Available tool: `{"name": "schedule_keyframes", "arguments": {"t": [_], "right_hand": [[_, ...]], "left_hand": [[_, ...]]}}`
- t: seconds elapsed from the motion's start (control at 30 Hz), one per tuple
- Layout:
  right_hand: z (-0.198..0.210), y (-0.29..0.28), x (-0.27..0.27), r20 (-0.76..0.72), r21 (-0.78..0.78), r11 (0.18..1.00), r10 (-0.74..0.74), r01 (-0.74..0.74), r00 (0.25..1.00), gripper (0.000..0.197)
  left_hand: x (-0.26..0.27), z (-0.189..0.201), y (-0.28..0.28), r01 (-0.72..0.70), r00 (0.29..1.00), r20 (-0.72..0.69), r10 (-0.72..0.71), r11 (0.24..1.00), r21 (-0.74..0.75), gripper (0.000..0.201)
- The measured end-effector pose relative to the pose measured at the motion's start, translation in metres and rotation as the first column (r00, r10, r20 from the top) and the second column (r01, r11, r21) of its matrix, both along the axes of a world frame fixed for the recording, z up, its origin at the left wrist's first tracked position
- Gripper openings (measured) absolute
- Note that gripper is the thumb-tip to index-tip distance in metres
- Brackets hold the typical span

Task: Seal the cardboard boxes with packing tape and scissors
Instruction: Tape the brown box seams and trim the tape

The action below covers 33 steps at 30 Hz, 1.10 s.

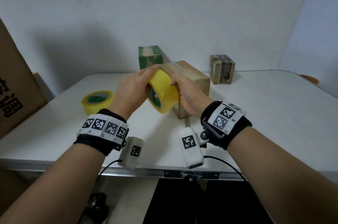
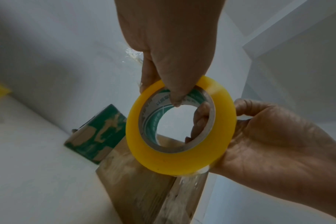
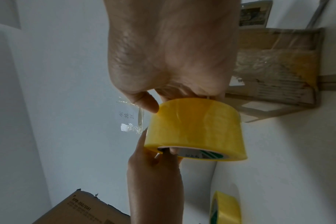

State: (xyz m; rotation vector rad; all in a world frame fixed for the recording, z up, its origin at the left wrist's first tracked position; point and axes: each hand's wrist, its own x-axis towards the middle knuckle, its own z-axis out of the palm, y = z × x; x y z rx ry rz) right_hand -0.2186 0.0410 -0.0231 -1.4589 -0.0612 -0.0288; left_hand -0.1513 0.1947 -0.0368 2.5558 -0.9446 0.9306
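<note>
Right now both hands hold one yellow tape roll (image 1: 163,92) in the air, just above the near end of a brown box (image 1: 190,84) at the table's (image 1: 256,114) centre. Left hand (image 1: 131,90) curls round the roll at its 10 o'clock side, thumb hooked into the core. Right hand (image 1: 186,95) grips at 3 o'clock, fingers (image 2: 201,119) reaching through the core from behind. A short clear strip of tape (image 3: 138,119) hangs loose off the roll by the right thumb. Second roll (image 1: 97,102) lies flat at 9 o'clock. Green box (image 1: 150,57) stands at 12 o'clock, touching the brown one; small taped box (image 1: 222,69) at 2 o'clock, well apart. Big carton (image 1: 14,84) leans at far 9 o'clock
</note>
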Motion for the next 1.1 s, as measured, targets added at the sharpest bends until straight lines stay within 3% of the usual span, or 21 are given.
{"name": "schedule_keyframes", "arguments": {"t": [0.13, 0.23, 0.4, 0.5, 0.73, 0.87, 0.93, 1.0, 1.1], "right_hand": [[-0.019, 0.002, 0.007, -0.062, -0.007, 1.000, -0.001, 0.000, 0.998, 0.039], [-0.027, -0.003, 0.004, -0.116, -0.047, 0.999, -0.017, 0.012, 0.993, 0.004], [-0.043, -0.015, 0.007, -0.160, -0.098, 0.994, 0.042, -0.058, 0.986, 0.015], [-0.051, -0.020, 0.009, -0.181, -0.032, 0.998, 0.054, -0.060, 0.982, 0.038], [-0.068, -0.028, 0.008, -0.222, 0.022, 0.999, 0.038, -0.034, 0.974, 0.013], [-0.070, -0.029, 0.012, -0.230, 0.010, 1.000, 0.005, -0.003, 0.973, 0.011], [-0.072, -0.029, 0.013, -0.210, 0.007, 0.999, 0.054, -0.053, 0.976, 0.006], [-0.077, -0.030, 0.013, -0.191, -0.028, 0.990, 0.127, -0.135, 0.973, 0.016], [-0.076, -0.028, 0.012, -0.174, -0.096, 0.980, 0.156, -0.174, 0.972, 0.016]], "left_hand": [[-0.001, -0.017, 0.000, -0.021, 0.994, -0.103, 0.020, 1.000, -0.008, 0.053], [0.003, -0.027, -0.003, -0.030, 0.986, -0.161, 0.034, 0.999, 0.028, 0.054], [0.010, -0.039, -0.006, -0.082, 0.960, -0.268, 0.080, 0.997, 0.004, 0.051], [0.012, -0.043, -0.011, -0.075, 0.954, -0.288, 0.086, 0.996, 0.049, 0.051], [0.011, -0.055, -0.020, -0.039, 0.947, -0.315, 0.068, 0.995, 0.097, 0.052], [0.014, -0.053, -0.022, -0.045, 0.928, -0.363, 0.079, 0.994, 0.100, 0.054], [0.015, -0.048, -0.022, -0.050, 0.906, -0.414, 0.086, 0.994, 0.098, 0.053], [0.018, -0.044, -0.020, -0.043, 0.887, -0.451, 0.093, 0.992, 0.120, 0.050], [0.021, -0.036, -0.013, -0.004, 0.861, -0.499, 0.097, 0.983, 0.185, 0.051]]}}
